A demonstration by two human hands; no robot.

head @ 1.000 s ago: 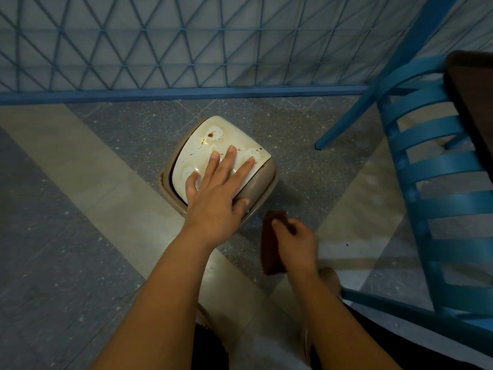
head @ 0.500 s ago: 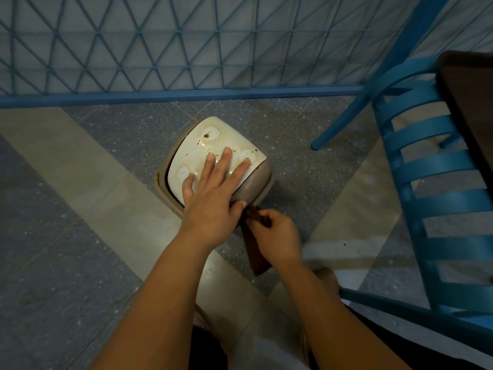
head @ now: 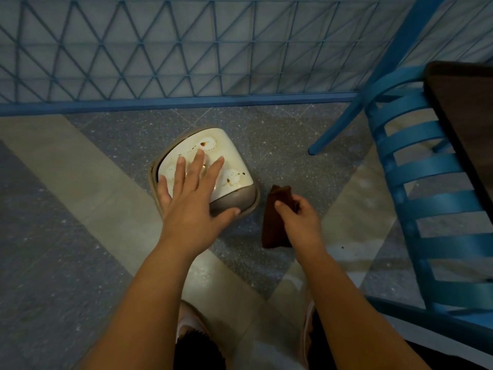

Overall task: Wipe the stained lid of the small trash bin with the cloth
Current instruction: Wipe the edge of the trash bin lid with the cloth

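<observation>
A small beige trash bin (head: 249, 202) stands on the floor at the centre. Its cream lid (head: 232, 161) carries brown stains and whitish ring marks. My left hand (head: 190, 194) lies flat on the lid with the fingers spread, covering its near left part. Just right of the bin, my right hand (head: 300, 218) pinches a folded dark brown cloth (head: 274, 222), which hangs down toward the floor. The cloth is apart from the bin and does not touch the lid.
A blue lattice fence (head: 186, 49) with a blue base rail runs across the back. A blue slatted chair (head: 426, 182) stands at the right, one leg close behind the bin. A dark tabletop (head: 466, 116) juts in at the far right. My feet (head: 192, 327) show below.
My right hand drew the cloth in close beside my left hand at the bin's near edge, then moved it out to the right. My left hand stayed flat on the lid.
</observation>
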